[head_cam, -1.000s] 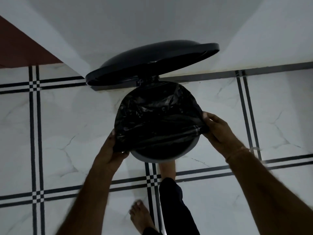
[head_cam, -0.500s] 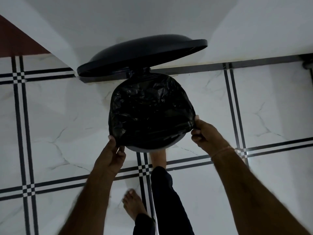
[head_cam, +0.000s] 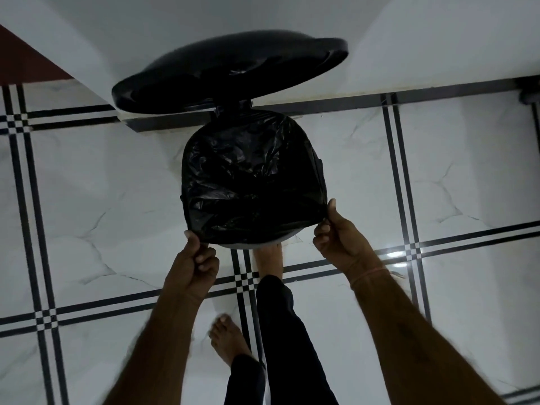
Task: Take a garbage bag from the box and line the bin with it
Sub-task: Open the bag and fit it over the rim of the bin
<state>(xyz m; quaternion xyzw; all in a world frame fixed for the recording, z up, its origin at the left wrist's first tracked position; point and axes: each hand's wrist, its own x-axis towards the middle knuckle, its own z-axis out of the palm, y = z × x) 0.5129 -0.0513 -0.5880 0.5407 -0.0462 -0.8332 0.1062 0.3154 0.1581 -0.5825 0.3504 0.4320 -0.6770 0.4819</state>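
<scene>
Black plastic is stretching across almost the whole mouth of the bin point(head_cam: 257, 244): the garbage bag point(head_cam: 251, 182) is sitting over the opening, its crinkled film sagging inward, and only a thin pale arc of the bin's near rim is showing below the bag's front edge. The left hand point(head_cam: 195, 264) is pinching the bag's near-left corner, fingers curled closed on the film. The right hand point(head_cam: 336, 238) is gripping the near-right corner, thumb raised along the bag's side and the other fingers folded under the edge. Judging from this, the bag is already out of the box and opened, and the lining is nearly finished; what seems to be remaining is pulling the front hem down over that last strip of rim and letting the lid fall. The box is not appearing anywhere in view.

Behind the bag, the dark lid point(head_cam: 230, 74) is standing raised on its hinge, and a bare foot point(head_cam: 268, 255) is resting at the bin's base, likely pressing a pedal. White marbled floor tiles point(head_cam: 111, 206) with black stripes are surrounding everything. No brand, label or writing is showing on anything.
</scene>
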